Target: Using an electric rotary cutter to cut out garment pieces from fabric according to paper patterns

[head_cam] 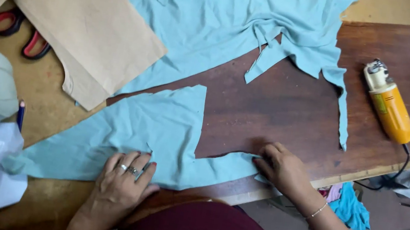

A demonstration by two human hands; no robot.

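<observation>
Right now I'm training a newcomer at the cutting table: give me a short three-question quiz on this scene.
1. True or false: the left hand lies flat on the light blue fabric.
2. What does the right hand touch?
3. The yellow electric cutter lies: A) in a hand B) on the dark wooden board C) under the brown paper pattern.

Key: 1 true; 2 the fabric's edge; 3 B.
</observation>
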